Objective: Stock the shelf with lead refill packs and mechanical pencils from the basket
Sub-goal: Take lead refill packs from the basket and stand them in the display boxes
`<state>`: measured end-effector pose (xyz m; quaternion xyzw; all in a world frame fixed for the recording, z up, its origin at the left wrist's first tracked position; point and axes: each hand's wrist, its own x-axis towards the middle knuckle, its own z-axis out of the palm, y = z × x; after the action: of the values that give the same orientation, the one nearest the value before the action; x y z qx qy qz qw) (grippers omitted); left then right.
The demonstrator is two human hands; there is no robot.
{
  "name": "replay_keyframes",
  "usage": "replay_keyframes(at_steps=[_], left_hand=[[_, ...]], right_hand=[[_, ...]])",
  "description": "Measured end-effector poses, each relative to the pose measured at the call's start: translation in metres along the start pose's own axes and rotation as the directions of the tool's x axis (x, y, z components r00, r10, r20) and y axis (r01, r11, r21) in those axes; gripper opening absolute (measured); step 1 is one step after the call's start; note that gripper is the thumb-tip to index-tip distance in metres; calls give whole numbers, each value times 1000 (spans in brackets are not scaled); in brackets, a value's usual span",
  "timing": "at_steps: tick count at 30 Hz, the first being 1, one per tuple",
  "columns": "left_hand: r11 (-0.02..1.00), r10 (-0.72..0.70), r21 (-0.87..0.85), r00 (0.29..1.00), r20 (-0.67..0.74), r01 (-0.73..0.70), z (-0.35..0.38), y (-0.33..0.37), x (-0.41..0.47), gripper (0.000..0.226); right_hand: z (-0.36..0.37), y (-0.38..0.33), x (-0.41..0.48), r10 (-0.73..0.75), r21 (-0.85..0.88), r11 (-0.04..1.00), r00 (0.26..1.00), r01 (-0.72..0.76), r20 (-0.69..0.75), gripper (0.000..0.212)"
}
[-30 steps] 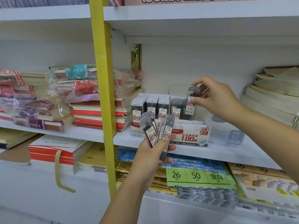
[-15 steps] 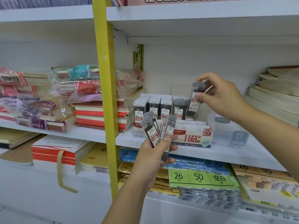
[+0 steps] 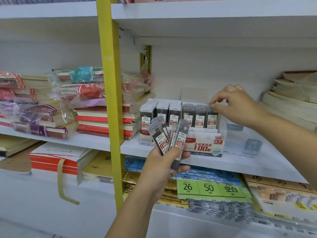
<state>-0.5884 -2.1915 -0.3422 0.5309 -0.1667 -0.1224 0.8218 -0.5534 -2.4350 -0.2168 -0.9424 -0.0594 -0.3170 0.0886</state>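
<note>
- The right hand [image 3: 240, 107] pinches the cap of a lead refill pack [image 3: 212, 118] between thumb and forefinger. The pack stands directly under those fingertips, in the end row of the display box [image 3: 204, 146] on the shelf [image 3: 267, 167].
- The left hand [image 3: 161, 170] is clamped round a fan of spare packs [image 3: 164, 140]. It holds them upright, below and to the left of the right hand and just in front of the box.
- Likely slip: the fan is gripped only at its lower ends, and the cases look smooth. If the thumb loosens while attention is on the right hand, one could slide out and drop.
- Likely snag: if the pinched pack is let go before it sits fully down, it may lean or tip against the row beside it.
- Likely mix-up: the rows further left of the right hand are marked 0.5 [image 3: 161, 115], while the held packs read 0.7. A hasty placement could put them in the wrong section.
- Whether the pinched pack touches the bottom of the box cannot be told, because the box front hides its lower end.
- How deep the end row runs is hidden behind the right hand.
- Neither the basket nor any mechanical pencils are in view.
- The clear container [image 3: 243, 141] below the right wrist is too blurred to read.
</note>
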Motion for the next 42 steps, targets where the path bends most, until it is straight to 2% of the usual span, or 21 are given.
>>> replay_keyframes(at_steps=[4, 6, 9, 10, 12, 14, 16, 18, 21, 24, 25, 27, 29, 32, 35, 38, 42], left_hand=[[999, -13, -50, 1000, 10, 13, 1, 1, -1, 18], [998, -14, -67, 1000, 21, 15, 1, 2, -2, 16], [997, -11, -71, 998, 60, 15, 2, 2, -4, 15], [997, -9, -73, 998, 70, 14, 2, 2, -5, 15], [997, 0, -80, 996, 91, 7, 3, 2, -6, 29], [997, 5, -80, 994, 111, 4, 5, 3, -8, 35], [997, 4, -74, 992, 128, 6, 6, 3, -10, 29], [997, -1, -72, 992, 128, 10, 7, 3, -12, 27], [997, -8, -81, 993, 117, 18, 5, 5, -12, 28], [999, -14, -48, 997, 76, 18, 3, 8, -13, 24], [999, -14, -27, 998, 57, 16, 2, 8, -13, 23], [1000, -8, 1, 1000, 29, 8, 0, 7, -12, 23], [1000, 8, 11, 1000, 20, -8, 0, 6, -10, 24], [1000, 20, 24, 1000, 6, -20, 1, 5, -7, 28], [999, 17, 36, 1000, 0, -17, 2, 2, -5, 39], [999, 14, 50, 1000, 6, -14, 1, 1, -4, 45], [998, 18, 58, 1000, 5, -18, -1, 0, -3, 44]], right_hand=[[5, -2, 1, 112, 9, 994, 993, -112, -29, 14], [5, -8, -4, 139, 14, 990, 985, -139, -105, 12], [-2, -29, -27, 52, 102, 994, 973, -30, -223, 8], [-4, -40, -37, 12, 177, 984, 979, 25, -203, 8], [-7, -63, -58, -39, 372, 926, 997, 63, -70, 9], [-5, -79, -70, -42, 522, 853, 996, -7, 83, 14], [2, -84, -74, 8, 639, 762, 990, -99, 144, 19], [6, -82, -76, 55, 703, 696, 987, -147, 152, 18], [5, -75, -76, 83, 726, 668, 986, -161, 142, 16], [-11, -58, -62, 198, 786, 611, 979, -91, -41, 18], [-19, -51, -55, 208, 772, 635, 969, -32, -131, 19], [-35, -38, -42, 136, 668, 739, 954, 81, -267, 25], [-43, -26, -31, 27, 477, 870, 954, 125, -298, 27], [-38, -14, -18, -63, 171, 980, 973, 102, -223, 26], [-25, -11, -9, -63, 137, 988, 994, 75, -89, 17], [-15, -5, -2, -53, 10, 999, 999, 53, 7, 10], [-7, 1, 4, 11, -67, 998, 998, -7, 59, 22]])
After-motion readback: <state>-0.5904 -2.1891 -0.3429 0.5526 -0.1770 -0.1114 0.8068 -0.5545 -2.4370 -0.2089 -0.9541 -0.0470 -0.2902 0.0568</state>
